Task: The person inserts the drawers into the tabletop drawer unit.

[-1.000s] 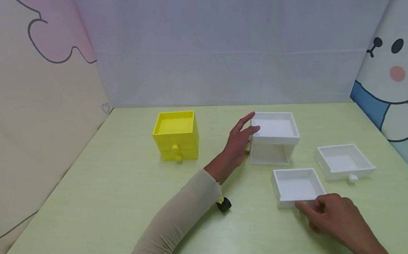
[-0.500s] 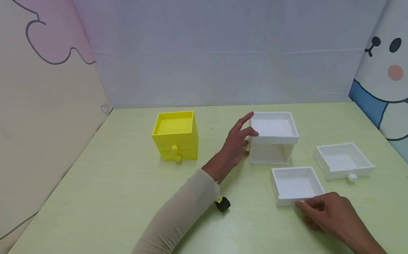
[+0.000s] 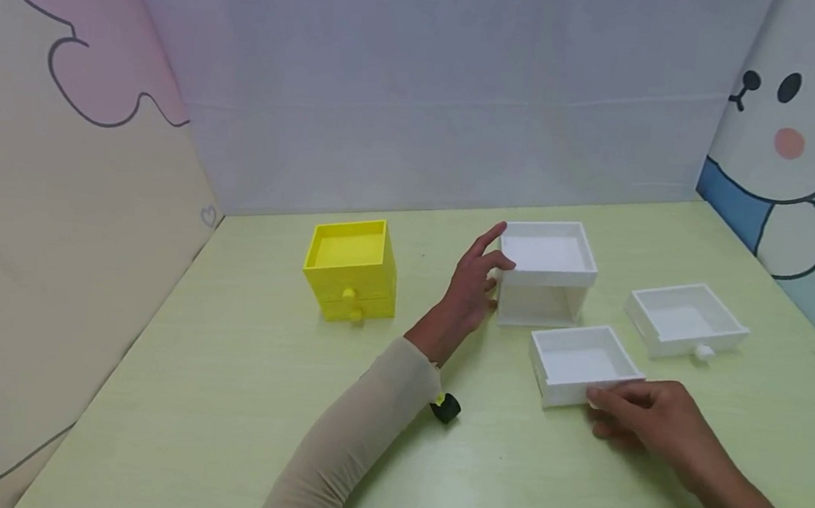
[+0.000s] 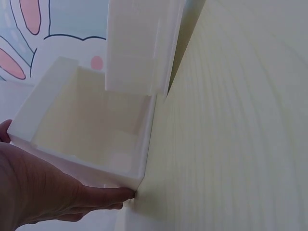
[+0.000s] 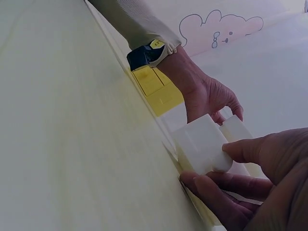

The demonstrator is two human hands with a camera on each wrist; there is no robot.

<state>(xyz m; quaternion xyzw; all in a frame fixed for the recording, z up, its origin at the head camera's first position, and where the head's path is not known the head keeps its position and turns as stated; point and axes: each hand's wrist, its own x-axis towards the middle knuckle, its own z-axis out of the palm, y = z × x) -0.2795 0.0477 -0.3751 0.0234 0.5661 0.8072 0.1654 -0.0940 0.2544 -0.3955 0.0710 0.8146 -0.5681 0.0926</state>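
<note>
In the head view a white drawer cabinet stands at the back, its front uncovered. My left hand rests against its left side, fingers extended and one fingertip at the top rim. The left wrist view shows those fingers along the cabinet wall. In front of the cabinet is a white drawer; my right hand pinches its front between thumb and fingers. The hand covers the front middle of this drawer. The right wrist view shows the thumb on the drawer front.
A second white drawer with a round knob lies to the right. To the left stands a yellow drawer cabinet with two knobs. A dark wrist device sits under the left sleeve. The pale table meets walls at the back and sides.
My right hand has moved the white drawer a little left and back, closer to the cabinet. The left hand stays at the cabinet's side, its fingers shifted only slightly.
</note>
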